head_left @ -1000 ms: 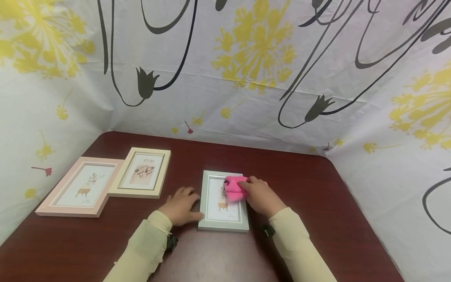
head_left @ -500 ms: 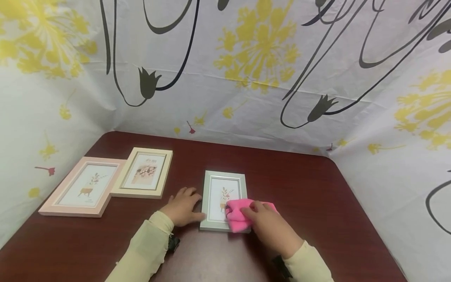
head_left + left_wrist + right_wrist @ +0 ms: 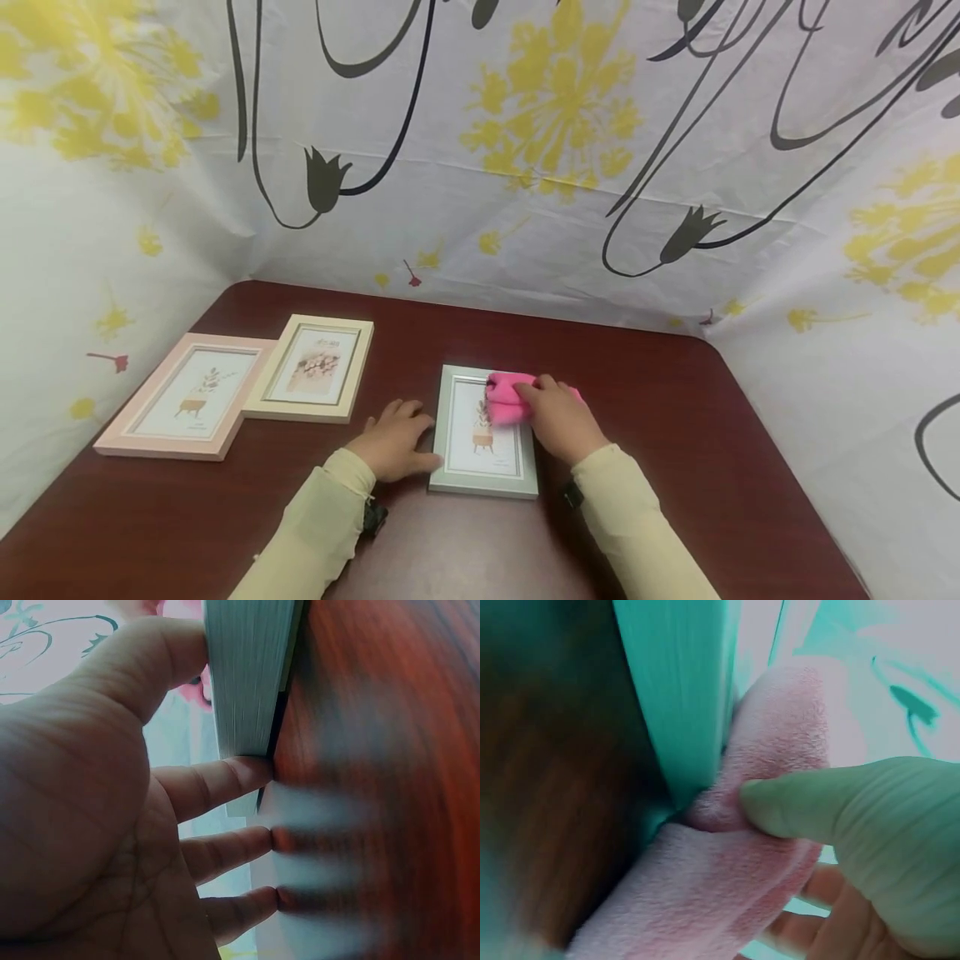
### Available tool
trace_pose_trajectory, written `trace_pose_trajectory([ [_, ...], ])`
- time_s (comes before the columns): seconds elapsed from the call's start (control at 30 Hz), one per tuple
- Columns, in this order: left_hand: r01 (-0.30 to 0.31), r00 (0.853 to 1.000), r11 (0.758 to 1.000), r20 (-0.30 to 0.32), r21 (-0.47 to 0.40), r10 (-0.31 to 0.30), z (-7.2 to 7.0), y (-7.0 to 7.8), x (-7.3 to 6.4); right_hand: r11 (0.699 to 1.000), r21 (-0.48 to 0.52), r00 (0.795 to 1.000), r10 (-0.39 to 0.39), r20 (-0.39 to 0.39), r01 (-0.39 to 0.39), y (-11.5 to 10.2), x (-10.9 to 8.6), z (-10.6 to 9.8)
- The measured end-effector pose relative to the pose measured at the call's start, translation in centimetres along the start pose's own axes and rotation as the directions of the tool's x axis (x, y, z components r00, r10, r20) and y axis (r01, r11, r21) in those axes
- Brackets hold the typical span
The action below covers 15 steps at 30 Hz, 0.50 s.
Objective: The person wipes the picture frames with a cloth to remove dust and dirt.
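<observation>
A light grey-green picture frame [image 3: 483, 487] lies flat on the table, its print showing a potted plant. My right hand [image 3: 564, 421] grips a folded pink cloth [image 3: 510, 400] and presses it on the frame's upper right part. In the right wrist view the thumb pinches the fuzzy cloth [image 3: 697, 885] against the fingers, where it hangs over the frame's side edge. My left hand [image 3: 393, 442] rests at the frame's left side. In the left wrist view its thumb [image 3: 161, 656] touches the frame's edge [image 3: 247, 682], and the spread fingertips stand on the tabletop.
At the left lie a pink frame [image 3: 120, 446] and a cream frame [image 3: 258, 408], side by side and touching. The dark red-brown table [image 3: 637, 367] meets patterned white sheeting [image 3: 450, 208] at the back and sides.
The right hand slid the pink cloth down to the frame's lower right, then back up to its upper right. The left hand stayed at the frame's left side.
</observation>
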<state>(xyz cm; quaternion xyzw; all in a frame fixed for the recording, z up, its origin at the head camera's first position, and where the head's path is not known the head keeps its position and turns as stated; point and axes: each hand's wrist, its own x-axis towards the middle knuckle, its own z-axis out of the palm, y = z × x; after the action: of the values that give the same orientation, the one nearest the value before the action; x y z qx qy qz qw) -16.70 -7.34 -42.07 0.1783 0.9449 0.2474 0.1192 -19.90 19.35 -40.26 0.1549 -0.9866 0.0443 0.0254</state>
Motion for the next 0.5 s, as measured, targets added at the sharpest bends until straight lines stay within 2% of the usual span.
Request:
trace_pose_trajectory([
  [0.1, 0.003, 1.0, 1.0, 0.007, -0.013, -0.003, 0.0, 0.1, 0.0, 0.999, 0.032, 0.999, 0.038, 0.032, -0.039, 0.4, 1.0, 0.0],
  [0.23, 0.006, 1.0, 1.0, 0.019, -0.024, -0.006, 0.0, 0.0, 0.0, 0.996, 0.069, 0.997, 0.048, 0.058, -0.052, 0.6, 1.0, -0.2],
  [0.33, 0.005, 1.0, 0.999, 0.027, -0.034, -0.004, -0.1, 0.0, 0.0, 0.995, 0.093, 0.998, 0.027, 0.053, -0.032, 0.5, 0.2, -0.3],
  [0.5, 0.01, 0.999, 0.999, 0.035, -0.039, -0.008, -0.1, -0.2, 0.0, 0.994, 0.102, 0.998, -0.049, 0.04, 0.045, -0.3, -2.1, -0.6],
])
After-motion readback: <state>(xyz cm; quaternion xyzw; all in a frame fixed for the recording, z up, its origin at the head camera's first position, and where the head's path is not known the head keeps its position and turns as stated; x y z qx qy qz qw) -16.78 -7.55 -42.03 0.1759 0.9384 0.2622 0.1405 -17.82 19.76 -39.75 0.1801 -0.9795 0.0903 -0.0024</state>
